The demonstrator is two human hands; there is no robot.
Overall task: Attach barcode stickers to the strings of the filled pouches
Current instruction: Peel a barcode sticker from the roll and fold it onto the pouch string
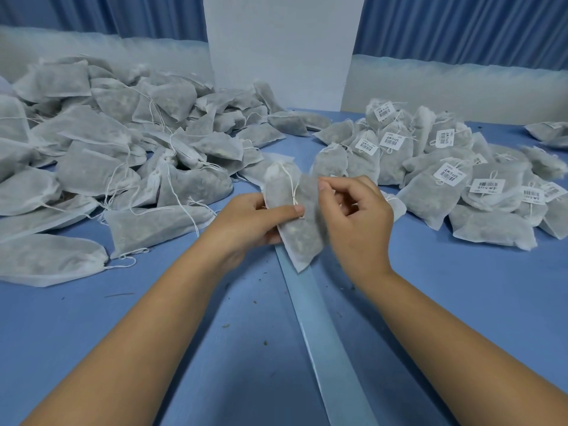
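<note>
Both hands were up just above the blue worktop (92, 339), meeting in the middle of it. The left hand (255, 221) gripped a filled pouch (302, 238) from its left side, fingers wrapped behind it and the thumb pressed flat across its front. The pouch stood more or less on end, its gathered neck pointing away from the person and its bottom corner hanging down towards the worktop. Its white string (290, 182) ran down the front from the neck to where the thumb pinned it.

The right hand (355, 216) sat just beside the pouch on its right, fingers curled in and the thumb and forefinger brought together near the pouch's upper edge. It was blurred, and I could not tell whether anything was pinched there.

A pale strip of paper (325, 339) lay along the worktop beneath the hands and ran back towards the person. To the left was a big heap of plain pouches (107, 149), their strings loose. To the right was a smaller heap of labelled pouches (430, 192), each with a white barcode sticker (451, 173) on its string. Bits of dried crumb (226, 325) were scattered on the worktop. Blue curtains (461, 26) hung behind it.
</note>
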